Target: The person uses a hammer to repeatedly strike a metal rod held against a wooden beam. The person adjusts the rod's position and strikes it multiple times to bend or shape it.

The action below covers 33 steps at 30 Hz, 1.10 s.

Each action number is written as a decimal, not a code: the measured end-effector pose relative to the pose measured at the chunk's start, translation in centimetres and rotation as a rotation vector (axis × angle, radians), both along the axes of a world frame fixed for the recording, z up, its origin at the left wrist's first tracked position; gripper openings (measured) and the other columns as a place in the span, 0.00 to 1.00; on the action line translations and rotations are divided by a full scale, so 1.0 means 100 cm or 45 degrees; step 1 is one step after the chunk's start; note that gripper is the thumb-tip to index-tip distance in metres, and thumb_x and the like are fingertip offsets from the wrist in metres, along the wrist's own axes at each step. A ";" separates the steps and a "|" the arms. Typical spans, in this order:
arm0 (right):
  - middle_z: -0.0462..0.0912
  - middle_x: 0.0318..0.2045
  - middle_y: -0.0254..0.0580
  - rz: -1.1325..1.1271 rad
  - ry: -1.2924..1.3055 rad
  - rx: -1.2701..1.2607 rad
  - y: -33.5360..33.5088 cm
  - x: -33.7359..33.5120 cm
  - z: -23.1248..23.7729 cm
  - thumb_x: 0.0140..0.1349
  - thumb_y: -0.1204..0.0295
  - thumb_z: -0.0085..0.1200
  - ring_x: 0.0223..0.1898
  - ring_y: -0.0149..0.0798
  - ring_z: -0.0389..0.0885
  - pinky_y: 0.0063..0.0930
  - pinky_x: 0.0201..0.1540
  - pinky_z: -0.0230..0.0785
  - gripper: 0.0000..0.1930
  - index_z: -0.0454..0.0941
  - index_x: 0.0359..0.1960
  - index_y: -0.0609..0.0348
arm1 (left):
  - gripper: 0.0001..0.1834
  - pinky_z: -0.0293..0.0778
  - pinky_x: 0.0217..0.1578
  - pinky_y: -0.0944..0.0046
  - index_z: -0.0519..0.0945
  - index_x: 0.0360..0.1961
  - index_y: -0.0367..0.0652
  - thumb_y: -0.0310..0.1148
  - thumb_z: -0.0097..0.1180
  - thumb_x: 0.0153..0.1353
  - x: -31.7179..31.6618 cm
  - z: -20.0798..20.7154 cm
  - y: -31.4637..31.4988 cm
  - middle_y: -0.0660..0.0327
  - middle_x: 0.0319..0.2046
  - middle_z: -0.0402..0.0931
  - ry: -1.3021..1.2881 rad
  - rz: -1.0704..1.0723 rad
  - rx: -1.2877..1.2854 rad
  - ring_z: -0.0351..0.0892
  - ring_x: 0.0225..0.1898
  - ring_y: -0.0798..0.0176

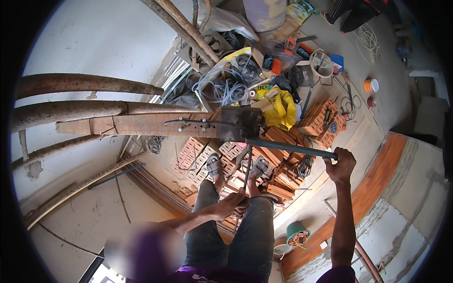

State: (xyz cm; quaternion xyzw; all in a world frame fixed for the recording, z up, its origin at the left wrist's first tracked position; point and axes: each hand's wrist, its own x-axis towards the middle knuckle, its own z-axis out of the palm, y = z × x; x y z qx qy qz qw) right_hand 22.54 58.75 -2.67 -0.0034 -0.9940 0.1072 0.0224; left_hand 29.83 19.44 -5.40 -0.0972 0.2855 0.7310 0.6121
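Observation:
My right hand (340, 165) is wrapped round the end of a long blue-green metal bar (292, 148). The bar's other end meets a dark metal block (241, 123) at the end of a wooden plank (146, 124). Below the block, my left hand (231, 206) grips a thin metal rod (247, 173); the rod rises to the block, where its upper end is hidden. Small metal pins stand up from the plank, and a bent rod (181, 121) lies among them.
Rusty poles (71, 85) run beside the plank. My sandalled feet stand among hollow bricks (193, 155). Beyond lie coiled clear tubing (226, 82), a yellow bag (281, 111) and stacked bricks (318, 118). A green bucket (297, 232) sits low right. Another person's legs (358, 19) show at far right.

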 end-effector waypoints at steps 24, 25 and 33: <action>0.74 0.17 0.39 -0.048 0.104 0.218 -0.016 -0.004 0.098 0.45 0.66 0.67 0.22 0.45 0.74 0.40 0.26 0.63 0.14 0.72 0.19 0.54 | 0.21 0.76 0.38 0.65 0.75 0.44 0.38 0.46 0.41 0.73 0.012 0.051 0.005 0.62 0.30 0.75 0.046 0.299 -0.295 0.77 0.33 0.68; 0.74 0.17 0.39 -0.042 0.153 0.262 -0.023 -0.007 0.112 0.47 0.66 0.67 0.21 0.46 0.74 0.40 0.26 0.62 0.14 0.72 0.18 0.53 | 0.17 0.76 0.39 0.65 0.75 0.47 0.38 0.42 0.42 0.74 0.012 0.054 0.007 0.60 0.32 0.76 0.072 0.333 -0.282 0.79 0.35 0.68; 0.72 0.15 0.41 -0.252 0.054 0.180 -0.026 0.034 0.089 0.55 0.61 0.63 0.19 0.48 0.73 0.43 0.24 0.61 0.18 0.69 0.15 0.52 | 0.16 0.75 0.42 0.66 0.75 0.49 0.35 0.39 0.50 0.71 0.035 0.036 -0.019 0.60 0.36 0.76 0.360 0.302 -0.423 0.78 0.38 0.67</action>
